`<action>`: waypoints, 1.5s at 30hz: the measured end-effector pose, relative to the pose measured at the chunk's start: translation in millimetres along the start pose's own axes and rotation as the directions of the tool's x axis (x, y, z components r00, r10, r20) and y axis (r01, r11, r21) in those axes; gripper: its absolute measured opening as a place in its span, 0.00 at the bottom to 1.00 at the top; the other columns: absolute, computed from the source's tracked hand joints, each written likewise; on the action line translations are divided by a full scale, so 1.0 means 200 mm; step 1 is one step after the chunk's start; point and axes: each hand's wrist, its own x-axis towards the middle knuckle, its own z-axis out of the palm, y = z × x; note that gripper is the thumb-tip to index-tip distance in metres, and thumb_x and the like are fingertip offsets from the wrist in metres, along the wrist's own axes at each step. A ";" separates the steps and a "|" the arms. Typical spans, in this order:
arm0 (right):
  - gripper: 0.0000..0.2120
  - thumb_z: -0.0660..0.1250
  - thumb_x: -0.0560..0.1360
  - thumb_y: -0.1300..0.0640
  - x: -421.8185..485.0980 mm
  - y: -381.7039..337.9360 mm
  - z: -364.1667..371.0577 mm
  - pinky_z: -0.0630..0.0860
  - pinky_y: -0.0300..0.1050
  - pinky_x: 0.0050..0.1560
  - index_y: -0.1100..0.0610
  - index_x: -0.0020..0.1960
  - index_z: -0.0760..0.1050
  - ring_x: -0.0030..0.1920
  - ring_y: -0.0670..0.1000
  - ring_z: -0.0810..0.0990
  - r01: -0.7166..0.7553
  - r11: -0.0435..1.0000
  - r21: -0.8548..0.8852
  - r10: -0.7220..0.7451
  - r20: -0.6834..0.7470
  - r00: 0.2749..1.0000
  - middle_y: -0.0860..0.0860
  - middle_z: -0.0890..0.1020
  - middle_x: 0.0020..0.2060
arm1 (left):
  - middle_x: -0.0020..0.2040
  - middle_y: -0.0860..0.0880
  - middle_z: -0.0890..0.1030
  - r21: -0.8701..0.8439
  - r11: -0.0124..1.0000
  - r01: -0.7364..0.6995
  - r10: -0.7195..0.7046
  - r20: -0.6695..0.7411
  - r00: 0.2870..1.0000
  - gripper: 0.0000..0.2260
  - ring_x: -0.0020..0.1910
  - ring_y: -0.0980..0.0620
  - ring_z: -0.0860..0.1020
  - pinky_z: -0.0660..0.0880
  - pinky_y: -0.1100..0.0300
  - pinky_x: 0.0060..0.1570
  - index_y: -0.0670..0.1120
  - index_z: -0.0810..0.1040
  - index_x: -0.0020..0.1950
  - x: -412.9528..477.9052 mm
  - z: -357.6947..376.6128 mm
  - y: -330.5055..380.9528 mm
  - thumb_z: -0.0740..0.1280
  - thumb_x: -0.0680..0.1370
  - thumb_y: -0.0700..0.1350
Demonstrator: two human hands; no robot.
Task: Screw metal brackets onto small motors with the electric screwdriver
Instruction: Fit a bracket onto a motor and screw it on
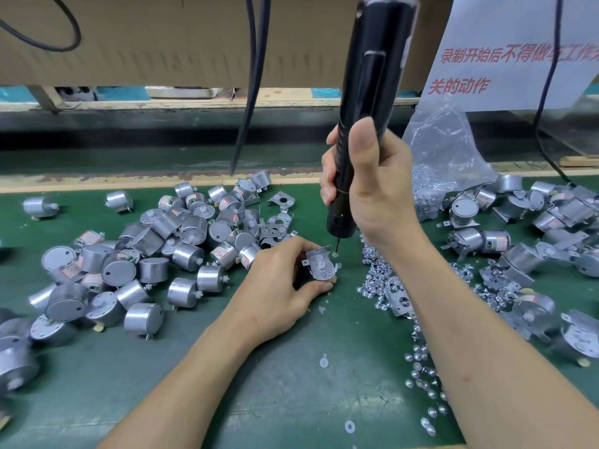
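Observation:
My left hand (278, 280) grips a small silver motor with a metal bracket (319, 264) laid on its face, holding it on the green mat (275, 384). My right hand (366, 189) is wrapped around the black electric screwdriver (369, 92), which stands nearly upright. Its bit tip (336, 249) points down at the bracket's upper right corner, where a screw sits. Loose brackets (277, 222) lie just behind my left hand.
A heap of bare silver motors (146, 254) covers the mat's left side. Motors with brackets (534, 228) pile up at the right. Several loose screws (382, 283) trail beside my right forearm, below a clear plastic bag (444, 150). Black cables (252, 76) hang behind.

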 end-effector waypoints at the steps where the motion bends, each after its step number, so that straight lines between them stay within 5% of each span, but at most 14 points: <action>1: 0.32 0.69 0.66 0.27 0.00 -0.02 0.01 0.71 0.43 0.28 0.57 0.44 0.73 0.24 0.52 0.72 0.006 1.000 0.016 -0.006 -0.002 1.000 0.49 0.76 0.27 | 0.39 0.76 0.73 0.000 1.000 -0.003 0.003 -0.001 1.000 0.14 0.36 0.71 0.72 0.64 0.78 0.36 0.50 0.78 0.53 0.00 0.00 0.00 0.77 0.72 0.50; 11: 0.34 0.69 0.65 0.27 0.00 -0.02 0.08 0.71 0.43 0.28 0.59 0.43 0.71 0.23 0.52 0.72 0.001 1.000 0.023 -0.001 -0.001 1.000 0.49 0.76 0.27 | 0.41 0.75 0.74 0.017 1.000 -0.007 0.008 -0.016 1.000 0.15 0.36 0.69 0.73 0.64 0.77 0.36 0.51 0.77 0.53 0.00 0.00 -0.01 0.78 0.71 0.51; 20: 0.43 0.67 0.67 0.29 -0.01 0.00 0.07 0.72 0.43 0.28 0.72 0.44 0.67 0.23 0.52 0.72 0.024 1.000 0.015 -0.024 0.013 1.000 0.50 0.75 0.27 | 0.38 0.72 0.75 0.012 1.000 0.005 -0.005 -0.021 1.000 0.16 0.37 0.69 0.73 0.64 0.76 0.37 0.51 0.77 0.53 0.00 0.01 -0.02 0.78 0.71 0.51; 30: 0.42 0.68 0.67 0.29 -0.01 0.02 0.07 0.72 0.43 0.29 0.72 0.45 0.69 0.24 0.51 0.73 0.000 1.000 0.021 -0.001 0.007 1.000 0.51 0.76 0.28 | 0.31 0.63 0.74 0.021 1.000 0.012 -0.012 -0.026 1.000 0.16 0.36 0.67 0.73 0.65 0.76 0.36 0.50 0.77 0.53 0.01 0.00 -0.01 0.78 0.70 0.51; 34: 0.42 0.68 0.67 0.29 -0.02 0.03 0.08 0.72 0.43 0.29 0.72 0.46 0.69 0.24 0.51 0.73 -0.008 1.000 0.021 0.008 0.014 1.000 0.50 0.76 0.28 | 0.40 0.75 0.74 0.019 1.000 -0.001 0.002 -0.019 1.000 0.15 0.37 0.70 0.73 0.65 0.77 0.36 0.52 0.77 0.53 0.01 0.00 0.00 0.78 0.71 0.50; 39: 0.41 0.69 0.67 0.29 -0.02 0.04 0.08 0.72 0.43 0.29 0.71 0.45 0.69 0.24 0.52 0.72 -0.011 1.000 0.019 0.011 0.026 1.000 0.51 0.75 0.28 | 0.41 0.74 0.75 0.017 1.000 -0.003 0.003 -0.024 1.000 0.15 0.37 0.68 0.74 0.65 0.76 0.36 0.51 0.77 0.53 0.00 0.00 0.00 0.78 0.71 0.51; 45: 0.43 0.68 0.68 0.27 -0.01 0.05 0.09 0.70 0.42 0.29 0.71 0.43 0.67 0.23 0.52 0.72 -0.010 1.000 -0.001 0.010 0.039 0.999 0.50 0.74 0.26 | 0.32 0.66 0.71 0.024 1.000 0.003 -0.002 -0.032 0.999 0.16 0.37 0.72 0.72 0.64 0.77 0.37 0.49 0.78 0.54 0.00 0.00 0.01 0.78 0.71 0.50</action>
